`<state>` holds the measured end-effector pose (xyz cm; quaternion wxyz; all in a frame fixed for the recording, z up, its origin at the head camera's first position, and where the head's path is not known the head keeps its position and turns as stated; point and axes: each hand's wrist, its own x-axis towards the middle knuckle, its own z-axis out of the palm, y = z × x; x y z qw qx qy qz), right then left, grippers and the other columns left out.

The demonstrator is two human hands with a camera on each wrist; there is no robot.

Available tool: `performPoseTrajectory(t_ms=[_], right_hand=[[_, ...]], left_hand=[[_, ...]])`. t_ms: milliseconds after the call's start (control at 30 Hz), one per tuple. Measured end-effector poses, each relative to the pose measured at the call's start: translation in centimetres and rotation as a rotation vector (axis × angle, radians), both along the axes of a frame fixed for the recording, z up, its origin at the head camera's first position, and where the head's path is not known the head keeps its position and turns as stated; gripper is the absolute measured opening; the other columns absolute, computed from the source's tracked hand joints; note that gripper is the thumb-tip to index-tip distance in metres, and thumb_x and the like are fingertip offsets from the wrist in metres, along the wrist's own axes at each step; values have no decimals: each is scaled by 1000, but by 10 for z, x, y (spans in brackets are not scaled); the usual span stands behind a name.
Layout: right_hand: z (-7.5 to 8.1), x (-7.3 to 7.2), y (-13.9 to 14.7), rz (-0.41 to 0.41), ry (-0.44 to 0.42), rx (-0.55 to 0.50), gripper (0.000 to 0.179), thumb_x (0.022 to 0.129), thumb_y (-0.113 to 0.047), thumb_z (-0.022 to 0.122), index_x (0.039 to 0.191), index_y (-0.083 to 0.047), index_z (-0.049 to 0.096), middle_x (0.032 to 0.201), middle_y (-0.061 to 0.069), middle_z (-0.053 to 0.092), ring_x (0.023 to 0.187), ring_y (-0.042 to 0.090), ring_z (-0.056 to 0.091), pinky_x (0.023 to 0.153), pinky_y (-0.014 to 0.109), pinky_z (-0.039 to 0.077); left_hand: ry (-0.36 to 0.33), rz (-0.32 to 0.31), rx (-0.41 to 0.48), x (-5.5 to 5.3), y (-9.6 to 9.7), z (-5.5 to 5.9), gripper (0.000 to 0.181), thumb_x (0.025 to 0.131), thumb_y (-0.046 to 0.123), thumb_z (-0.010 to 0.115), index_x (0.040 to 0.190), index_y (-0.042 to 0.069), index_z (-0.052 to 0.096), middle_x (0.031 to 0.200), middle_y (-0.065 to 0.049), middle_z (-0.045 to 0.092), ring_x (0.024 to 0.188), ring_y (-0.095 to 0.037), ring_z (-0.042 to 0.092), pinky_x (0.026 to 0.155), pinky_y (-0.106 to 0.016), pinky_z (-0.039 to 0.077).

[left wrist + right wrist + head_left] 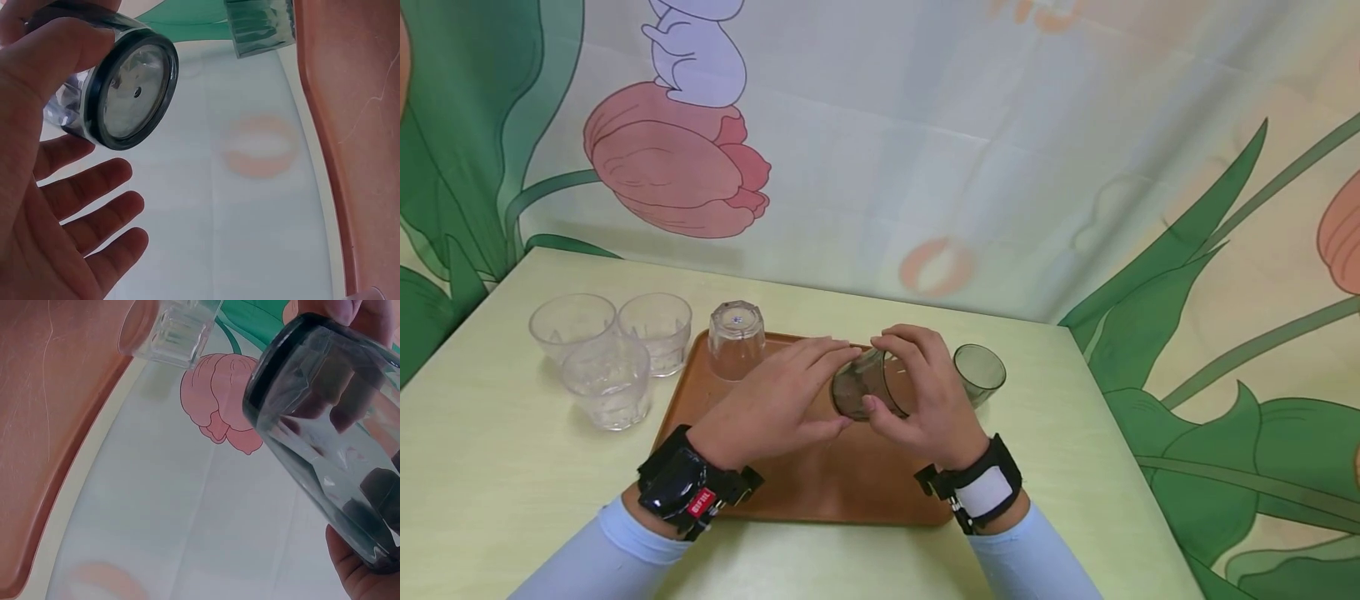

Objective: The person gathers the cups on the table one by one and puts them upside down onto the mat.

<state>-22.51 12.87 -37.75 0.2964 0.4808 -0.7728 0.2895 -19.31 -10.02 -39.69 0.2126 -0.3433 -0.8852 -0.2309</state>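
Note:
My right hand (928,400) grips a grey tinted glass (861,387) above the tray, tilted on its side with its thick base towards my left hand. In the right wrist view the glass (331,437) fills the right side, with fingers showing through its wall. My left hand (775,400) is beside the base end, its fingers extended. In the left wrist view the left thumb (69,53) overlaps the glass (134,90), and the other fingers spread apart below it. Whether the left hand bears any of its weight cannot be told.
A brown tray (850,492) lies on the pale table (482,500). An upside-down clear glass (737,342) stands at its far left corner. Three clear glasses (608,387) cluster left of the tray; another tinted glass (981,375) stands right. A printed curtain (850,167) hangs behind.

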Motion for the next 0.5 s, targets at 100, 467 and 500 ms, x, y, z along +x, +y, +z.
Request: performPoseTrajectory(t_ms=[100,467,500], right_hand=[[0,0,-1,2,0,-7,53,93,-44,56,131,-8,56,126,15,55,119,29,51,93,41,46],[1,4,-4,24,-33,-32,54,97,-47,52,132,-6,54,128,16,52,121,31,49,99,45,44],[2,4,-4,27,-33,-33,54,97,-47,51,132,-6,53,127,16,52,120,31,49,99,45,43]], left_hand=[[-10,0,3,0,1,-1,75,83,39,80,143,8,49,135,-5,58,128,-22,53,108,-42,47],[-44,4,2,2,6,-2,82,82,37,81,146,5,40,132,-7,59,114,-18,60,98,-36,53],[-43,8,1,2,6,-2,83,82,37,81,147,5,40,132,-7,59,114,-17,60,98,-35,53]])
